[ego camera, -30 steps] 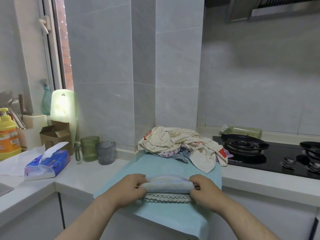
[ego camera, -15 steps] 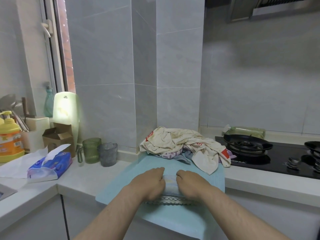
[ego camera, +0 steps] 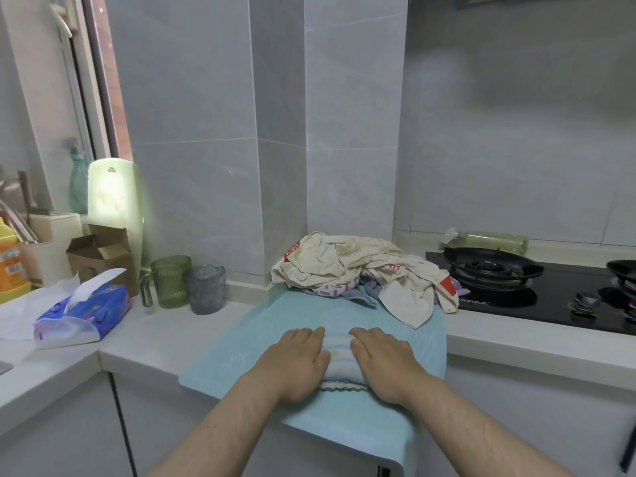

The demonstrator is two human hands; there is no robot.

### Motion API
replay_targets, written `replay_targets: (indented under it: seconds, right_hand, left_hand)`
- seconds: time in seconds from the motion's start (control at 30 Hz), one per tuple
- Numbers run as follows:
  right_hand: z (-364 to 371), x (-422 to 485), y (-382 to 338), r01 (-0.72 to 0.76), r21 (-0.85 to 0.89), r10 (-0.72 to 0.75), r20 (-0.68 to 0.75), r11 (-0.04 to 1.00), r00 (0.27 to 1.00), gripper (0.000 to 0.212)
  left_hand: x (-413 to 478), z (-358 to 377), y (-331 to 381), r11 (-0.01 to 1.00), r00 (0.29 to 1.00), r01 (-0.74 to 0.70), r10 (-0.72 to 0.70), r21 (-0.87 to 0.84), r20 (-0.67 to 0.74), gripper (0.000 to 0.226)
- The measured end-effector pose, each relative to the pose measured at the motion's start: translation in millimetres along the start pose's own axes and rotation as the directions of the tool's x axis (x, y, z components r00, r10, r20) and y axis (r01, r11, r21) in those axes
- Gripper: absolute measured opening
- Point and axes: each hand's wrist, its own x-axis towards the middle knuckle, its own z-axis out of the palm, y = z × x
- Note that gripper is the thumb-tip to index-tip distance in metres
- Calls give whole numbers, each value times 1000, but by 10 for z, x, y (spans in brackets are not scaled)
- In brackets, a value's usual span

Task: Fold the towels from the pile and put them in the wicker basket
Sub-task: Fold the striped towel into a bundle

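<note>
Both flat now: left hand (ego camera: 296, 359) and right hand (ego camera: 382, 363) press the folded towel (ego camera: 339, 356), no longer pinching its ends. Fold looks done; pile (ego camera: 361, 270) at 12 o'clock, basket unseen.

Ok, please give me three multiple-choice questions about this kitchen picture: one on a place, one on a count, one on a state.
1. Where is the pile?
A. on the stove
B. at the far end of the mat, by the wall
C. beside the tissue pack

2. How many cups stand left of the mat?
A. four
B. three
C. two

3. The left hand and right hand on the towel are:
A. flat, pressing it
B. lifting it
C. off it

Answers:
1 B, the pile lies on the mat's far edge at the tiled wall.
2 C, one is green and one grey.
3 A, straight fingers lie on the towel.
</note>
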Motion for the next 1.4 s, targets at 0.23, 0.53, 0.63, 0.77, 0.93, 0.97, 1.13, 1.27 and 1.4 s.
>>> replay_targets:
  seconds: [0.23, 0.53, 0.63, 0.77, 0.93, 0.97, 1.13, 1.27, 1.4]
  right_hand:
    - [-9, -142, -64, -179, 220, 195, -55, 959, 979, 72]
    - [-165, -380, 96, -175, 714, 229, 21, 678, 973, 57]
    - [-238, -466, 130, -130, 796, 136, 61, 591, 989, 36]
    - [-246, -474, 121, -76, 832, 95, 29, 550, 995, 35]
    - [-264, -221, 7, -66, 920, 328, -70, 387, 942, 26]
    - [-226, -140, 21, -74, 903, 355, -89, 422, 931, 27]
    - [-163, -103, 22, -88, 845, 304, -91, 527, 948, 14]
    - [-168, -96, 53, -153, 878, 247, 41, 454, 968, 22]
    - [-162, -106, 16, -145, 879, 278, 14, 455, 961, 30]
  left_hand:
    - [-134, 43, -23, 959, 971, 162, -197, -234, -133, 90]
    - [-278, -86, -256, 630, 959, 199, -282, -751, 18, 55]
    - [-324, -151, -351, 559, 979, 175, -185, -811, 84, 32]
    - [-340, -125, -347, 425, 988, 64, -157, -903, -4, 50]
    - [-88, -118, -273, 251, 924, -28, -362, -967, -121, 38]
    - [-33, -117, -256, 201, 913, -26, -394, -979, -104, 30]
    - [58, -29, -305, 74, 932, -8, -362, -997, -34, 18]
    - [110, 23, -332, 187, 914, -23, -394, -982, -96, 24]
    - [148, 65, -307, 254, 898, -15, -421, -967, -125, 24]
